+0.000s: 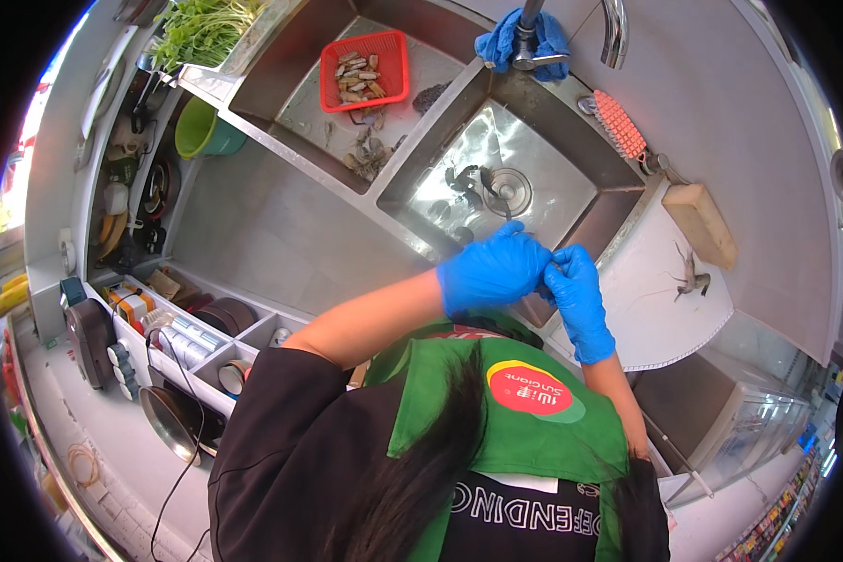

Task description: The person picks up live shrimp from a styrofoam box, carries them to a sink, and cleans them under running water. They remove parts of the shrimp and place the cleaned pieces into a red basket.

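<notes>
My left hand (pixel 495 270) and my right hand (pixel 579 298), both in blue gloves, meet over the near edge of the right sink basin (pixel 558 147). Their fingertips pinch together around something small and dark, mostly hidden by the gloves. Beyond them, dark wet scraps (pixel 467 184) lie near the drain strainer (pixel 509 191). A whole shrimp (pixel 693 275) with long feelers rests on the white board (pixel 664 316) to the right. In the left basin, a red plastic basket (pixel 329 77) holds several pale and brown pieces, with a pile of shrimp (pixel 369 156) in front.
Blue cloth (pixel 497 48) wraps the tap base (pixel 530 60). A pink bristle brush (pixel 618 125) and a yellowish sponge block (pixel 699 223) line the far right side. Leafy greens (pixel 200 31) stand at the far left, above a green bucket (pixel 197 128). Below left is a divided drawer (pixel 197 330).
</notes>
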`<action>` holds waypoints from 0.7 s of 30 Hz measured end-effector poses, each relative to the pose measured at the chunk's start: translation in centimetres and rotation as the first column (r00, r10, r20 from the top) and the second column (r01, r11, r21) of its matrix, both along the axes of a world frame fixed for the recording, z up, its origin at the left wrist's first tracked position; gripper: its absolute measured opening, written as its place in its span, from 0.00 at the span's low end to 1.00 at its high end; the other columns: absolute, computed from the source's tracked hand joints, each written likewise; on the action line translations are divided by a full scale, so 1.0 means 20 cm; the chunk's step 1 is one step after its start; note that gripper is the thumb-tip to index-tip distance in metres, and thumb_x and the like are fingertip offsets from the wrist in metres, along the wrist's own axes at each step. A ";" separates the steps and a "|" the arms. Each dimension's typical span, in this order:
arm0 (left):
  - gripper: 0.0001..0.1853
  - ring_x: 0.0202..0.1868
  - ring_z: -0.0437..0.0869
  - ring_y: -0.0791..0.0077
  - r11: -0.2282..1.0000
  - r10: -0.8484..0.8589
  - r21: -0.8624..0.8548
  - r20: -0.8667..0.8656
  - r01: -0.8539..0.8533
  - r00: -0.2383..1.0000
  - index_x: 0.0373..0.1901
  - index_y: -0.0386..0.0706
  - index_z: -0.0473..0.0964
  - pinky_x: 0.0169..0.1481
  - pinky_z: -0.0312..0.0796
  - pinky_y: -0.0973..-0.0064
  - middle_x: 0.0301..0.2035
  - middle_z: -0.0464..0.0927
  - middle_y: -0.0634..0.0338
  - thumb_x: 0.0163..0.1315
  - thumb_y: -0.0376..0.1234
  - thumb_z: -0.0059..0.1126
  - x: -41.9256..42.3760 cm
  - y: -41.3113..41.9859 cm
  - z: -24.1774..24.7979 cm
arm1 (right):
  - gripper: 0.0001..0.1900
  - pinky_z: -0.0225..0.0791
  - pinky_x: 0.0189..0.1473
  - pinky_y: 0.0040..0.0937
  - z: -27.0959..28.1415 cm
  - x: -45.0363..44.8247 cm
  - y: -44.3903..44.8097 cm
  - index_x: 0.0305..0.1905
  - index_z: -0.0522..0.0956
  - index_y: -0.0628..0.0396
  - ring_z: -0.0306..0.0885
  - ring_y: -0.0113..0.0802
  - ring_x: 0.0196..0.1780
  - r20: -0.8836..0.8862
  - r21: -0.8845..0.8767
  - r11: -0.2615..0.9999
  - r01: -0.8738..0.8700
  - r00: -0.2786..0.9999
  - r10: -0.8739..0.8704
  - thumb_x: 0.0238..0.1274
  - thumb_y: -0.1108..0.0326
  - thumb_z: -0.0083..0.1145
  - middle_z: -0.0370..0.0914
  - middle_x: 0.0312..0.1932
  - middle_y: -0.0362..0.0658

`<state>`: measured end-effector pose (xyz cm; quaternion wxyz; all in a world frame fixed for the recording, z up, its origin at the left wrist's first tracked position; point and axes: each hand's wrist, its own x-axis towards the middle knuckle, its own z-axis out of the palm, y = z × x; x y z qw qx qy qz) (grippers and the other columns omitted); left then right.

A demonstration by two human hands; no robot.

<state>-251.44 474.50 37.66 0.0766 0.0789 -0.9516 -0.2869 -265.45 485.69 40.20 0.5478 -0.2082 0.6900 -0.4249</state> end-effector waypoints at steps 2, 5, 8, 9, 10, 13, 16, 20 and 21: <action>0.10 0.33 0.82 0.57 0.997 -0.013 0.077 0.019 0.012 1.000 0.38 0.44 0.76 0.59 0.66 0.61 0.28 0.78 0.53 0.56 0.37 0.57 0.01 -0.03 0.02 | 0.08 0.75 0.32 0.25 0.01 0.02 -0.02 0.39 0.67 0.58 0.77 0.26 0.32 0.015 -0.034 0.999 -0.003 1.000 0.003 0.62 0.73 0.56 0.75 0.32 0.43; 0.13 0.34 0.82 0.53 0.983 -0.036 0.178 -0.016 0.038 0.999 0.43 0.42 0.76 0.58 0.67 0.61 0.30 0.79 0.50 0.57 0.35 0.56 0.03 -0.05 0.00 | 0.07 0.75 0.34 0.26 0.00 0.03 -0.01 0.39 0.68 0.58 0.77 0.27 0.34 0.019 -0.090 0.996 -0.018 1.000 0.020 0.61 0.73 0.57 0.76 0.32 0.44; 0.17 0.39 0.82 0.48 0.932 -0.069 0.360 0.108 0.025 0.992 0.49 0.40 0.74 0.56 0.69 0.62 0.34 0.80 0.47 0.58 0.32 0.53 0.03 -0.10 0.01 | 0.08 0.74 0.37 0.27 -0.06 0.02 0.03 0.41 0.69 0.59 0.77 0.26 0.35 -0.094 -0.189 0.980 -0.057 0.995 0.040 0.61 0.73 0.57 0.76 0.33 0.43; 0.18 0.41 0.81 0.47 0.903 -0.086 0.430 0.182 -0.001 0.980 0.51 0.39 0.73 0.55 0.70 0.62 0.36 0.80 0.45 0.58 0.31 0.51 0.03 -0.11 0.03 | 0.08 0.74 0.38 0.27 -0.07 0.02 0.04 0.42 0.70 0.59 0.77 0.26 0.35 -0.150 -0.223 0.971 -0.086 0.987 0.052 0.61 0.73 0.58 0.76 0.33 0.43; 0.18 0.42 0.81 0.47 0.852 -0.074 0.523 0.132 -0.006 0.989 0.52 0.38 0.72 0.55 0.71 0.62 0.38 0.79 0.44 0.59 0.32 0.50 0.04 -0.13 0.04 | 0.09 0.73 0.37 0.27 -0.05 0.03 0.04 0.43 0.72 0.57 0.76 0.26 0.34 -0.155 -0.255 0.964 -0.077 0.987 0.038 0.60 0.72 0.59 0.76 0.31 0.44; 0.19 0.46 0.81 0.50 0.696 -0.018 0.717 0.054 -0.026 0.998 0.54 0.37 0.70 0.54 0.71 0.63 0.42 0.78 0.43 0.62 0.33 0.48 0.05 -0.16 0.05 | 0.08 0.71 0.35 0.28 -0.03 0.03 0.06 0.41 0.73 0.55 0.77 0.29 0.31 -0.408 -0.230 0.948 -0.218 0.906 0.109 0.59 0.71 0.60 0.75 0.30 0.46; 0.16 0.46 0.78 0.64 0.564 -0.011 0.821 0.111 -0.085 0.994 0.52 0.36 0.70 0.55 0.69 0.69 0.44 0.76 0.49 0.68 0.36 0.45 0.02 -0.15 0.05 | 0.09 0.71 0.35 0.34 0.01 0.02 0.07 0.41 0.75 0.52 0.78 0.39 0.32 -0.679 -0.326 0.870 -0.369 0.732 0.055 0.55 0.73 0.61 0.77 0.34 0.47; 0.17 0.46 0.77 0.70 0.332 0.057 0.935 0.115 -0.127 0.992 0.51 0.34 0.72 0.56 0.68 0.72 0.42 0.77 0.55 0.70 0.38 0.44 0.04 -0.12 -0.06 | 0.13 0.73 0.40 0.36 -0.01 -0.01 0.09 0.43 0.75 0.50 0.79 0.44 0.38 -0.852 -0.385 0.739 -0.554 0.520 -0.054 0.52 0.76 0.61 0.79 0.39 0.47; 0.17 0.45 0.76 0.71 0.331 0.075 0.931 0.137 -0.154 0.988 0.51 0.34 0.72 0.56 0.68 0.73 0.41 0.77 0.56 0.70 0.38 0.44 0.04 -0.13 -0.09 | 0.13 0.73 0.41 0.35 -0.01 -0.01 0.10 0.43 0.75 0.51 0.79 0.44 0.40 -0.836 -0.415 0.738 -0.532 0.543 -0.079 0.52 0.77 0.61 0.79 0.40 0.46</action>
